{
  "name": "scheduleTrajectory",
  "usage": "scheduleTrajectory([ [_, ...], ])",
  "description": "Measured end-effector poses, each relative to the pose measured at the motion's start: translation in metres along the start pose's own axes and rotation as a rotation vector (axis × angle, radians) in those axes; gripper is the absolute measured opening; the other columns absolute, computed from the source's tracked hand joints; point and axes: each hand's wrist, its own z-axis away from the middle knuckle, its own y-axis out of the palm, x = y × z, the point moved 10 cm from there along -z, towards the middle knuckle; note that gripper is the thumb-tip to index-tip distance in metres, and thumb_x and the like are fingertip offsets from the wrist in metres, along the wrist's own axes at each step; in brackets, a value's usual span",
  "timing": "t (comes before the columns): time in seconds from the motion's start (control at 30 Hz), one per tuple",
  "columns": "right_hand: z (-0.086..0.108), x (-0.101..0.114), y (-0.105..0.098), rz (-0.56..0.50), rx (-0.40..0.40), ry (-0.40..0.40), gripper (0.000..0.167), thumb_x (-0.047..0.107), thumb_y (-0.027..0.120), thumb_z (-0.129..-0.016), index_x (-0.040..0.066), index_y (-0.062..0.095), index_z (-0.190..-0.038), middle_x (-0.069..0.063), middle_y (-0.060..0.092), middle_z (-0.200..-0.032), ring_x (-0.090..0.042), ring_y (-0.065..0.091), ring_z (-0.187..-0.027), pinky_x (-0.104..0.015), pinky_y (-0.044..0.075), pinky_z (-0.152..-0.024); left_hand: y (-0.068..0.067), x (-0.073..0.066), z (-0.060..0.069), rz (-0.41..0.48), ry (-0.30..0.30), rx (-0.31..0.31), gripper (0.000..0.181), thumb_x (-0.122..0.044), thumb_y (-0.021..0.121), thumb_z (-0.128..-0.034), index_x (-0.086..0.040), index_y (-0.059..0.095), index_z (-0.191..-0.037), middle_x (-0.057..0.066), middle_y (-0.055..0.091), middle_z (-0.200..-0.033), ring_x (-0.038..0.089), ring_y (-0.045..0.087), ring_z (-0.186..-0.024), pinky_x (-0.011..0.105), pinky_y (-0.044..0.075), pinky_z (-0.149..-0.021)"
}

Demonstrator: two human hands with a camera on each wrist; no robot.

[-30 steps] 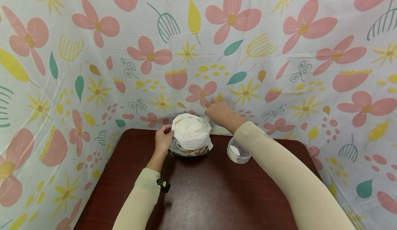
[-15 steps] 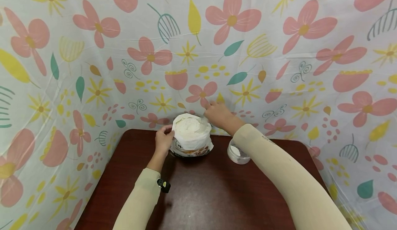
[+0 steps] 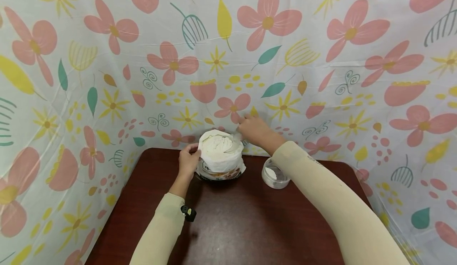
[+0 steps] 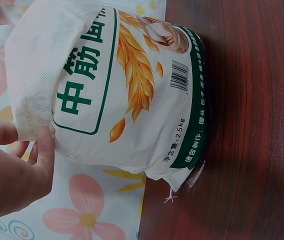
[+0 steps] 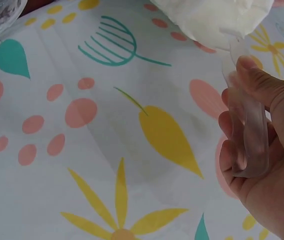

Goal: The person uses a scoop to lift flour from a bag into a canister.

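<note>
A white flour bag [image 3: 218, 164] with its rim folded down stands at the back of the table, full of white flour [image 3: 216, 143]. Wheat ears and a 2.5kg mark show on its side in the left wrist view. My left hand [image 3: 188, 162] pinches the bag's rim on the left, between thumb and fingers. At the opposite side, my right hand [image 3: 254, 131] is raised above the rim. It grips the handle of a translucent plastic scoop [image 5: 256, 135], fingers curled round it. The scoop's far end points to the flour and is hard to make out.
Right of the bag stands a round clear container [image 3: 275, 185] with some white powder [image 3: 270, 173] inside, just below my right forearm. The dark red-brown table [image 3: 221, 225] meets a floral cloth [image 3: 321, 98] behind and at both sides.
The flour's surface looks more disturbed, with a new crease towards the right. My right hand has shifted only slightly; my left hand keeps its place on the rim.
</note>
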Motion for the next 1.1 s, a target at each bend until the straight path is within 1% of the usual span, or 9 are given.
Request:
scheduleTrajectory([
  [0.07,0.002,-0.002,-0.003,-0.017,-0.015,0.005,0.029,0.035,0.077,-0.093,0.019,0.079,-0.117,-0.008,0.067,-0.128,-0.033,0.062,-0.116,-0.050,0.057,-0.097,0.000,0.000,-0.001,-0.003,0.003,0.000,0.030,-0.005,0.061,-0.1013,-0.001,0.068,-0.131,0.022,0.066,-0.121,0.017,0.063,-0.084,0.058,0.057,-0.095],
  [0.2,0.009,-0.005,-0.007,-0.041,-0.056,-0.005,0.024,0.031,0.079,-0.092,0.019,0.080,-0.113,-0.008,0.068,-0.118,-0.032,0.062,-0.110,-0.047,0.058,-0.092,0.000,0.001,-0.001,-0.008,0.006,-0.006,0.030,-0.005,0.061,-0.1013,-0.001,0.068,-0.130,0.021,0.066,-0.118,0.016,0.063,-0.081,0.058,0.057,-0.094],
  [0.3,0.016,-0.007,-0.010,-0.050,-0.092,-0.018,0.024,0.028,0.082,-0.090,0.018,0.080,-0.112,-0.009,0.067,-0.109,-0.031,0.062,-0.103,-0.045,0.058,-0.088,0.000,0.001,-0.002,-0.013,0.010,-0.009,0.029,-0.006,0.062,-0.1008,-0.001,0.069,-0.129,0.020,0.066,-0.117,0.016,0.062,-0.080,0.052,0.060,-0.090],
  [0.4,0.021,-0.008,-0.012,-0.056,-0.123,-0.026,0.027,0.028,0.083,-0.088,0.017,0.080,-0.114,-0.008,0.067,-0.107,-0.030,0.062,-0.100,-0.043,0.058,-0.087,0.000,0.000,-0.002,-0.015,0.014,-0.008,0.029,-0.005,0.062,-0.1008,-0.001,0.069,-0.129,0.021,0.066,-0.116,0.016,0.062,-0.080,0.048,0.061,-0.087],
  [0.57,0.030,-0.011,-0.014,-0.083,-0.175,-0.035,0.031,0.027,0.084,-0.087,0.016,0.080,-0.116,-0.009,0.068,-0.109,-0.030,0.064,-0.100,-0.042,0.058,-0.089,0.001,-0.001,-0.001,-0.006,0.012,-0.003,0.029,-0.003,0.061,-0.1012,0.000,0.068,-0.129,0.023,0.066,-0.117,0.017,0.062,-0.080,0.054,0.059,-0.091],
  [0.7,0.035,-0.013,-0.012,-0.117,-0.239,-0.052,0.030,0.026,0.085,-0.087,0.015,0.081,-0.114,-0.009,0.068,-0.105,-0.030,0.064,-0.096,-0.043,0.058,-0.088,0.000,-0.001,-0.001,-0.008,0.010,-0.006,0.029,-0.003,0.061,-0.1011,0.000,0.068,-0.129,0.023,0.066,-0.117,0.017,0.062,-0.080,0.051,0.060,-0.088],
  [0.83,0.043,-0.017,-0.011,-0.155,-0.313,-0.063,0.029,0.024,0.086,-0.085,0.014,0.081,-0.111,-0.009,0.067,-0.098,-0.029,0.064,-0.090,-0.043,0.057,-0.083,0.001,0.000,-0.001,-0.005,0.008,-0.002,0.029,-0.003,0.061,-0.1010,0.001,0.068,-0.129,0.022,0.066,-0.118,0.017,0.062,-0.081,0.049,0.061,-0.087],
  [1.1,0.058,-0.021,-0.009,-0.208,-0.434,-0.085,0.029,0.020,0.088,-0.082,0.012,0.082,-0.110,-0.008,0.062,-0.089,-0.028,0.057,-0.081,-0.040,0.053,-0.073,0.001,0.001,-0.002,0.011,0.001,-0.001,0.029,-0.003,0.061,-0.1009,0.000,0.069,-0.128,0.022,0.066,-0.118,0.018,0.061,-0.083,0.057,0.059,-0.093],
])
